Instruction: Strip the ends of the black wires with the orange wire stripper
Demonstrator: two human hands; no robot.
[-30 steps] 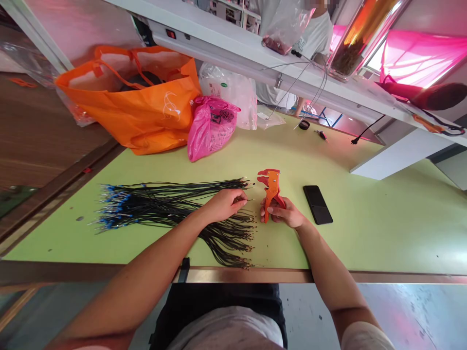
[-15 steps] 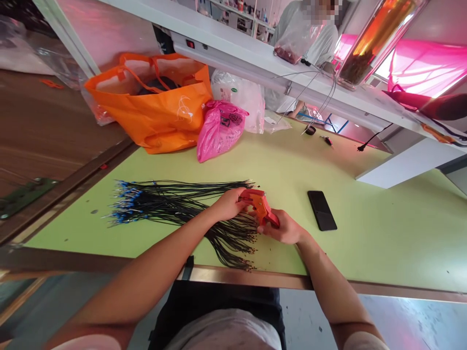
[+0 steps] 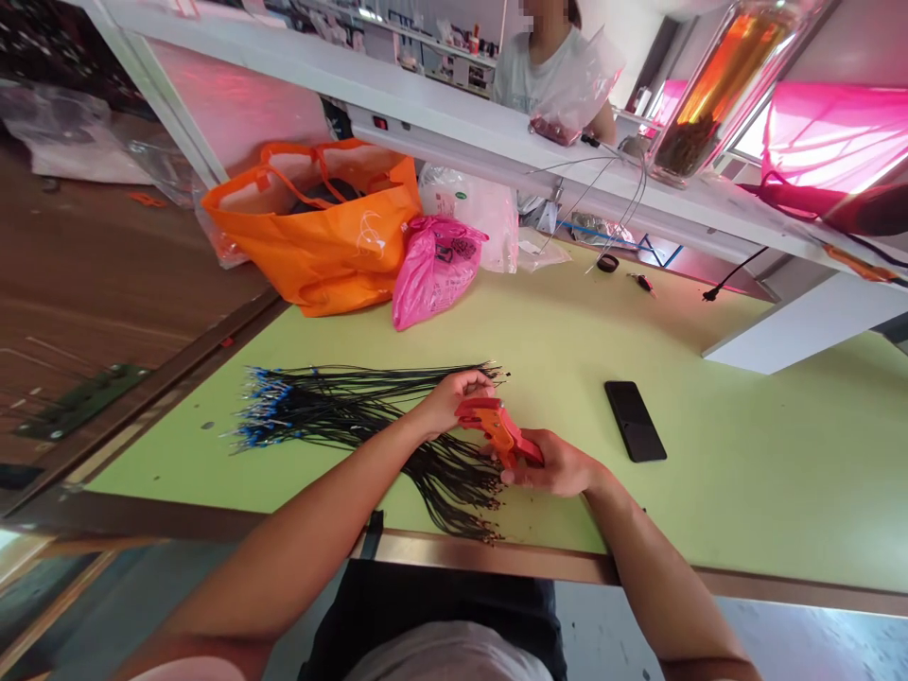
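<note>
My right hand (image 3: 557, 463) is wrapped round the handles of a red and orange wire stripper (image 3: 500, 432). The tool's head points up and left, close beside my left hand (image 3: 454, 397). The fingers of my left hand are pinched together at the wire tips, seemingly on a black wire; the exact grip is partly hidden. Under and around my left forearm lies a spread bundle of black wires (image 3: 383, 402). Their left ends carry blue sleeves (image 3: 270, 397) with pale tips. On the right, several ends show bare copper (image 3: 489, 506).
A black phone (image 3: 635, 421) lies right of my hands. Behind the wires stand an orange bag (image 3: 319, 255) and a pink plastic bag (image 3: 440, 270). A white shelf (image 3: 454, 109) crosses above the table, holding a glass bottle (image 3: 716, 95). A person (image 3: 546, 66) is beyond it.
The wire stripper's head has come away from my left fingers and sits slightly lower. My left fingers have shifted up toward the upper wire ends. The whole view has shifted a little.
</note>
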